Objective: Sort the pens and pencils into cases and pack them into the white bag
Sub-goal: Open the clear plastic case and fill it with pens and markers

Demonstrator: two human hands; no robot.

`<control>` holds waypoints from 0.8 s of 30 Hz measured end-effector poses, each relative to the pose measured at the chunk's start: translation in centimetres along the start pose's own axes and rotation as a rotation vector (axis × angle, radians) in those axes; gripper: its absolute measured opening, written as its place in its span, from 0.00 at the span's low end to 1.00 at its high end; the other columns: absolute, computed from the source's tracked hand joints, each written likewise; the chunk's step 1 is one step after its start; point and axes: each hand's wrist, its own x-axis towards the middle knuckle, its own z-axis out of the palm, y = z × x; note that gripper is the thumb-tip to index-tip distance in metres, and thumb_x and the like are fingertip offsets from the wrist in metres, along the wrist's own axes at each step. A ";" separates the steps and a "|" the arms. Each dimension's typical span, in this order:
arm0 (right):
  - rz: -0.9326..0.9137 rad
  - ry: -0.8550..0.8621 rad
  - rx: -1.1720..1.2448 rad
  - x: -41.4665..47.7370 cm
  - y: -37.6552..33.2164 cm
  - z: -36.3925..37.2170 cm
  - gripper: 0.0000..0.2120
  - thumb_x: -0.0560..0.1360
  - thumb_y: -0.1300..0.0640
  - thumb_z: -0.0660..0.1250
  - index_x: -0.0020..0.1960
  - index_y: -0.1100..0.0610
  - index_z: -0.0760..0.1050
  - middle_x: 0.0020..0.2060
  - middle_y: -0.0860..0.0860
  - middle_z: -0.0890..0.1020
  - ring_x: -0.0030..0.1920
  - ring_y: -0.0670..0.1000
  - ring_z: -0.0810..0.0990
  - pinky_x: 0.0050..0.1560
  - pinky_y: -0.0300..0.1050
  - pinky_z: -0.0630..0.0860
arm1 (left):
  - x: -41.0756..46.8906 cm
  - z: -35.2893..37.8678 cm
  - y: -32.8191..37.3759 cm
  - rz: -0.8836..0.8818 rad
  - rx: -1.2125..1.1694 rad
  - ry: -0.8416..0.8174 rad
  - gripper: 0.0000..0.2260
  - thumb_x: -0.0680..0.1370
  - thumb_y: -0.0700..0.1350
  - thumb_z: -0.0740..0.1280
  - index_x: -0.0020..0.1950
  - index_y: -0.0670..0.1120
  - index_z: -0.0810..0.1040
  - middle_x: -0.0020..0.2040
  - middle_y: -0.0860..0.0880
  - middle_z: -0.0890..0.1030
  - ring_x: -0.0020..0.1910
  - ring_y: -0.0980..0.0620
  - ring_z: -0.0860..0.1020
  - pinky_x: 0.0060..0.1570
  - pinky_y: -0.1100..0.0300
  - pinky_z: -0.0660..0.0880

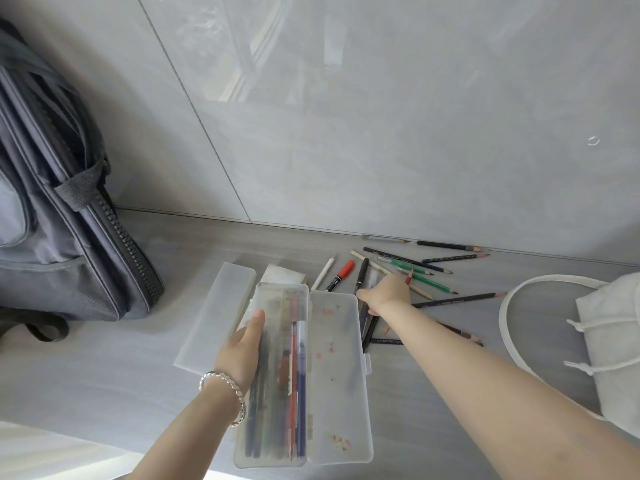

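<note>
Okay, my left hand [242, 348] grips the open case [334, 344]; right hand [388, 292] over loose pens [343, 273] at 1 o'clock, can't tell its grip.

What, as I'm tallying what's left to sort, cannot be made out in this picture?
Head view throughout.
- Whether the right hand grips anything: its back hides the grip.
- Dark pencils beneath it: the forearm covers parts.
- Pens in the open case: blurred, partly under the left hand.
- White bag: cut off by the right edge.
</note>
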 end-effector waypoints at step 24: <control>-0.886 -0.318 0.219 -12.8 -2.2 -6.7 0.23 0.74 0.61 0.65 0.56 0.35 0.64 0.29 0.51 0.67 0.29 0.45 0.66 0.31 0.37 0.66 | -0.6 2.5 0.0 -0.041 -0.032 -0.017 0.33 0.61 0.78 0.54 0.47 0.53 0.76 0.58 0.46 0.78 0.57 0.45 0.76 0.65 0.45 0.68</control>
